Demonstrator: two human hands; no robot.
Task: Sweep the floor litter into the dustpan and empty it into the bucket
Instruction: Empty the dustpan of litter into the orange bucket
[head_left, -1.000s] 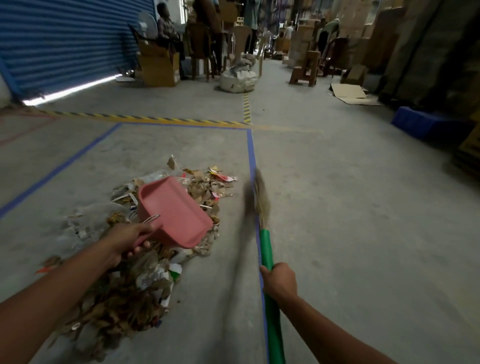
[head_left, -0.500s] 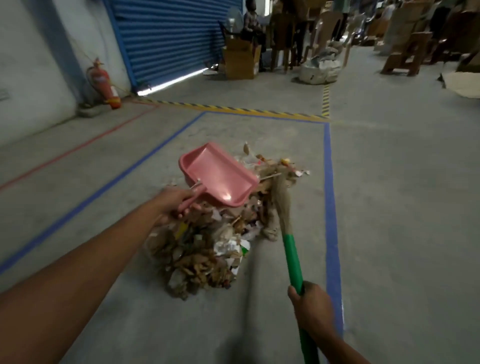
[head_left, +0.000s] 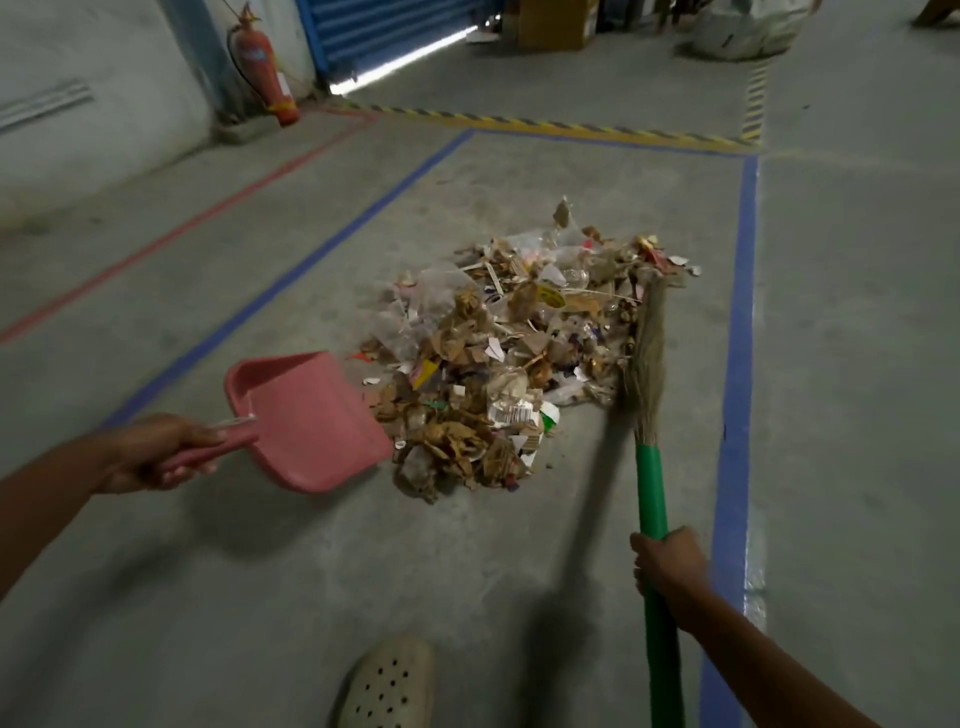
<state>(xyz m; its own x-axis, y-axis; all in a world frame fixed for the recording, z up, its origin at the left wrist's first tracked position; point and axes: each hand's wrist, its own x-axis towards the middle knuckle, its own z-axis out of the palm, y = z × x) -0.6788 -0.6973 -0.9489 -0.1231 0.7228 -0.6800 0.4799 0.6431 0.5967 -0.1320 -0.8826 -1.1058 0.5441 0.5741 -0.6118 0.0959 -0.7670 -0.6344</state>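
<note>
At lower left, the left hand (head_left: 156, 452) is curled tight round the handle of the pink dustpan (head_left: 311, 421), whose front lip sits just beside the near-left edge of the litter pile (head_left: 509, 364). Lower right, the right hand (head_left: 667, 566) wraps the green shaft of the broom (head_left: 652, 493), its bristles lying against the pile's right side. The litter looks light and loose: cardboard scraps, paper, thin plastic film, likely to scatter under a hard stroke. The dustpan seems stiff, light plastic, best gripped by its handle. No bucket is in view. 1 pale perforated shoe (head_left: 387, 686) sits at the bottom edge; blue floor tape (head_left: 737, 364) runs beyond the broom.
</note>
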